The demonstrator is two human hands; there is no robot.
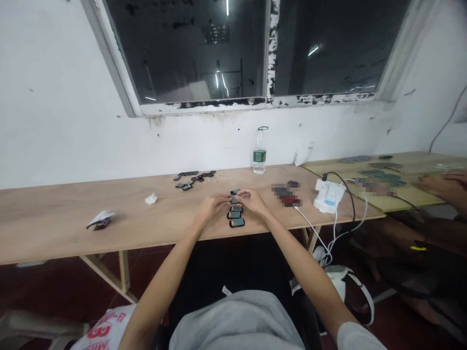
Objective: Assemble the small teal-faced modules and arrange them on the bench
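Left hand (210, 205) and right hand (252, 201): fingers nearly closed, jointly pinching one small dark part (234, 199), just far of the row of like parts (236, 222) on the desk (65, 218)

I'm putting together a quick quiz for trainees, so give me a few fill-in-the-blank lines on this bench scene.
The left hand and right hand meet at a small dark part above the ____ table.
The water bottle wears a ____ label.
The crumpled paper lies on the ____ side of both hands.
Missing words: wooden; green; left.
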